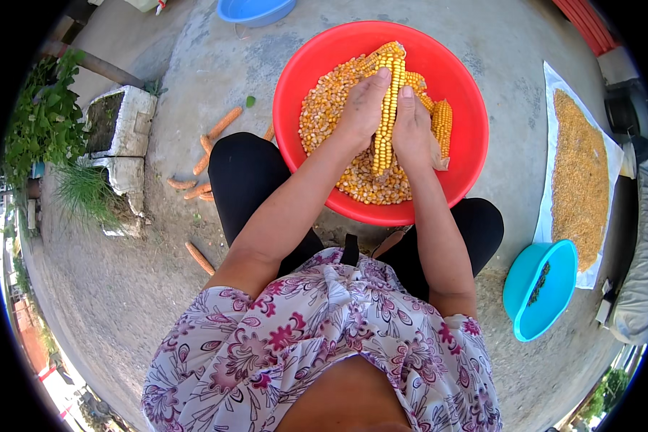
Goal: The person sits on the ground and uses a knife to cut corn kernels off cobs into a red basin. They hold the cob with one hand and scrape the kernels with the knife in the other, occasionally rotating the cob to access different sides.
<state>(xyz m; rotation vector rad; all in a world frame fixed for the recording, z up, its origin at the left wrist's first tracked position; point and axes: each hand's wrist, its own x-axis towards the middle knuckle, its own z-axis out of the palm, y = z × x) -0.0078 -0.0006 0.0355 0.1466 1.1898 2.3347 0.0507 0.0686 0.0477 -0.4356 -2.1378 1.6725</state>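
Observation:
Both hands grip one long ear of yellow corn (388, 116) above a red plastic basin (467, 135). My left hand (364, 108) wraps its left side, thumb near the top end. My right hand (412, 121) holds the right side, its thumb lying along the kernels. Loose corn kernels (324, 113) cover the basin's left and lower floor. Several more ears lie in the basin behind and right of my hands, one corn ear (442, 127) against the right side. A scrap of dry husk (438, 154) shows beside my right hand, whose fingers are partly hidden.
Shelled corn cobs (224, 123) lie on the concrete left of my knee. A blue basin (256, 12) stands beyond. At right are a turquoise basin (559, 286) with dark bits inside and a white sheet (545, 216) spread with grain (580, 173). Foam planters (132, 121) stand left.

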